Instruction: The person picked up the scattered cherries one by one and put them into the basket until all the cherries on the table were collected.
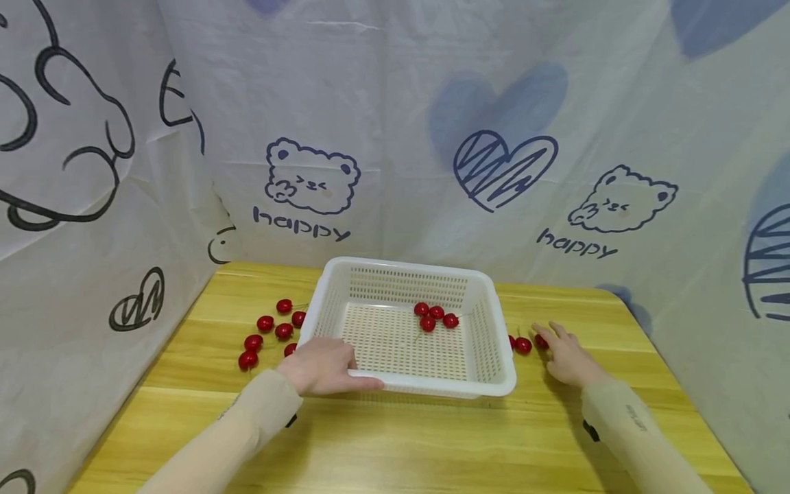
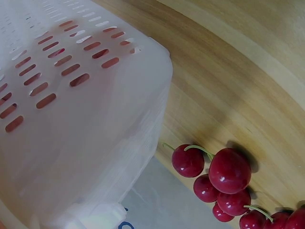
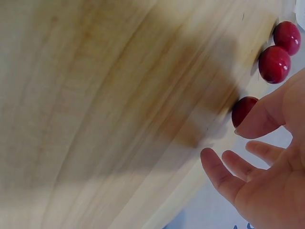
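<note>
A white perforated plastic basket [image 1: 404, 384] stands mid-table, with several red cherries [image 1: 428, 324] inside toward its right. At its near left corner my left hand [image 1: 322, 367] grips the rim; skin shows through the slots of the basket wall [image 2: 109, 95] in the left wrist view. To the right of the basket my right hand [image 1: 569, 358] reaches over a cherry [image 1: 541, 341], fingers spread and apart. The right wrist view shows the thumb partly covering that cherry [image 3: 244, 109]; whether they touch I cannot tell. Two more cherries [image 3: 275, 64] lie close by.
Several loose cherries [image 1: 265, 324] lie left of the basket, and the left wrist view shows a cluster of cherries [image 2: 229, 171] beside its wall. A printed white cloth [image 1: 395, 171] hangs behind the wooden table [image 1: 395, 446] and along both sides.
</note>
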`<control>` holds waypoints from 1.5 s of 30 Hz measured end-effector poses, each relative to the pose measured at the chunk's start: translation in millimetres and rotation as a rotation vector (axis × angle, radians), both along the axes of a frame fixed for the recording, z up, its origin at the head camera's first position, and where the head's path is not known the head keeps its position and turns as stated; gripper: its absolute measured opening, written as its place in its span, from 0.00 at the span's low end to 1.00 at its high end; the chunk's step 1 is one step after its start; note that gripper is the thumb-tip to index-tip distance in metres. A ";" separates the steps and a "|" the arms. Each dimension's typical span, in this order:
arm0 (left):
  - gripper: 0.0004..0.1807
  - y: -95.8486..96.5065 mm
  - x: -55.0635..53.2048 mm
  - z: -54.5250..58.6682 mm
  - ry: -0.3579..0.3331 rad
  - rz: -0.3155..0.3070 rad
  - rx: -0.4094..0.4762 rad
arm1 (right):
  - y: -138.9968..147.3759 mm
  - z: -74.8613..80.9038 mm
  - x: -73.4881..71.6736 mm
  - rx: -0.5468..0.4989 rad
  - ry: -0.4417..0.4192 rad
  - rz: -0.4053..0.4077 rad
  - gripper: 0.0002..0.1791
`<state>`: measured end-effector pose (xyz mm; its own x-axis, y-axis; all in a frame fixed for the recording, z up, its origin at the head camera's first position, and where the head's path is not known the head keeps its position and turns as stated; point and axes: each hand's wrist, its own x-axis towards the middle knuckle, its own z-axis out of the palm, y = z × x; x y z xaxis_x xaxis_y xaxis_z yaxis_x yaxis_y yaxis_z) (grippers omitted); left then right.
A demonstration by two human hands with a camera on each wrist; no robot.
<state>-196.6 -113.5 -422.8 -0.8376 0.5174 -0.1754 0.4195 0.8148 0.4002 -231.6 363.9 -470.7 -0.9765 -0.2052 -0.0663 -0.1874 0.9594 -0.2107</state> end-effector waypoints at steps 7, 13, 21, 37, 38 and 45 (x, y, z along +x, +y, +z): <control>0.33 -0.2 0.3 0.5 0.001 -0.001 0.006 | 0.9 -6.8 -4.3 0.019 -0.018 0.004 0.42; 0.33 -0.4 0.6 0.9 0.008 -0.003 0.011 | 2.5 -8.2 -3.2 0.026 -0.004 0.012 0.38; 0.33 -1.1 -0.3 -1.0 0.003 -0.001 0.002 | 9.8 -8.5 3.4 -0.014 0.021 0.034 0.33; 0.32 -2.6 -1.3 -1.5 0.003 0.001 -0.005 | 19.1 -15.4 10.7 -0.062 0.088 0.033 0.16; 0.32 -2.5 -1.2 -1.4 0.003 0.002 -0.006 | 18.9 -15.1 11.0 -0.063 0.080 0.030 0.16; 0.33 -1.1 -0.4 -0.1 0.012 0.000 -0.016 | 18.1 -17.2 11.6 -0.052 0.037 0.013 0.17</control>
<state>-197.1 -114.6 -422.9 -0.8397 0.5147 -0.1731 0.4244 0.8209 0.3820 -220.0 382.0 -488.0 -0.9754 -0.2197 -0.0193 -0.2078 0.9450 -0.2527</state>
